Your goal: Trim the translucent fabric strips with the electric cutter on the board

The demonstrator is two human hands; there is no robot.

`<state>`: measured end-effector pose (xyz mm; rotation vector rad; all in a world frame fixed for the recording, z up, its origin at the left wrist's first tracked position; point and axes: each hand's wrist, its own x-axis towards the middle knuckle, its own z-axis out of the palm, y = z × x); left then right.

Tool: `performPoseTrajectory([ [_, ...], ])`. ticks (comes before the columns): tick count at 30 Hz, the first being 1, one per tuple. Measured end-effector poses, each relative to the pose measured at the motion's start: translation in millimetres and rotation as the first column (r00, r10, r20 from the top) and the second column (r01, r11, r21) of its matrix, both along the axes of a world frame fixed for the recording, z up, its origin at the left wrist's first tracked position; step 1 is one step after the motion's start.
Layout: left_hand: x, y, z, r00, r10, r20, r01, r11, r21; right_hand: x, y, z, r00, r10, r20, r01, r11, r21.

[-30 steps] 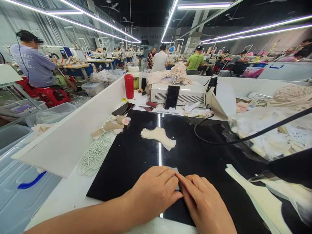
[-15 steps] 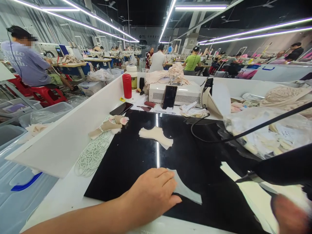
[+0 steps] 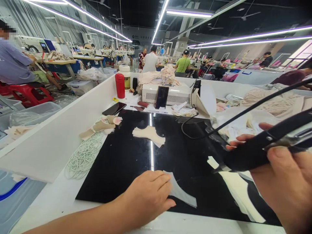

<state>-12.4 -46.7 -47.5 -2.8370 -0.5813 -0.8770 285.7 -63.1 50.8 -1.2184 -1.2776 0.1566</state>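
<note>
My left hand [image 3: 148,195] rests on the black board, its fingers pressed together over a grey fabric piece [image 3: 184,191] whose curved end sticks out to the right. In my right hand [image 3: 282,182] is a black corded hand tool [image 3: 255,151] with a pointed metal tip. That tip hangs over the upper end of a stack of cream fabric pieces [image 3: 237,188] on the board's right side. A small pile of cream cut pieces [image 3: 148,134] lies farther back on the board.
The black board [image 3: 117,169] lies on a white table with raised walls [image 3: 60,136]. A bundle of pale green cord [image 3: 85,156], a phone [image 3: 114,108] and a red bottle [image 3: 120,86] stand or lie left. The tool's cable [image 3: 229,122] crosses the right side. Co-workers sit beyond.
My right hand has come up into view around the black tool, and the tool has shifted left and up. My left hand stays on the grey piece. The whole view has turned slightly right.
</note>
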Motion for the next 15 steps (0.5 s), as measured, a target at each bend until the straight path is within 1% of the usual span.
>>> performPoseTrajectory([
  [1,0,0,-0.3,1.000,0.000,0.000,0.000,1.000,0.001,-10,2,1.6,0.980,0.047,-0.194,-0.047,0.999,0.002],
  [2,0,0,-0.1,1.000,0.003,-0.006,-0.003,1.000,0.002,-22,4,2.9,0.943,0.072,-0.326,-0.072,0.997,0.011],
  [4,0,-1,1.7,1.000,0.005,-0.023,-0.005,1.000,0.016,-49,5,4.3,0.900,0.091,-0.427,-0.069,0.995,0.066],
  [5,-1,-1,3.1,0.999,0.008,-0.032,-0.007,1.000,0.025,-63,6,4.0,0.878,0.123,-0.462,-0.085,0.991,0.103],
  [7,-1,-1,6.0,0.999,0.017,-0.049,-0.015,0.999,0.039,-87,7,0.7,0.860,0.202,-0.469,-0.147,0.977,0.153],
  [9,-2,-1,8.3,0.998,0.019,-0.061,-0.017,0.999,0.039,-104,10,-6.1,0.851,0.267,-0.453,-0.198,0.961,0.194],
  [12,-4,-1,8.5,0.999,0.011,-0.052,-0.011,1.000,0.015,-118,17,-18.0,0.840,0.314,-0.443,-0.239,0.946,0.218],
  [15,-4,-1,6.6,1.000,0.004,-0.022,-0.004,1.000,-0.017,-123,23,-25.5,0.844,0.310,-0.437,-0.237,0.948,0.214],
])
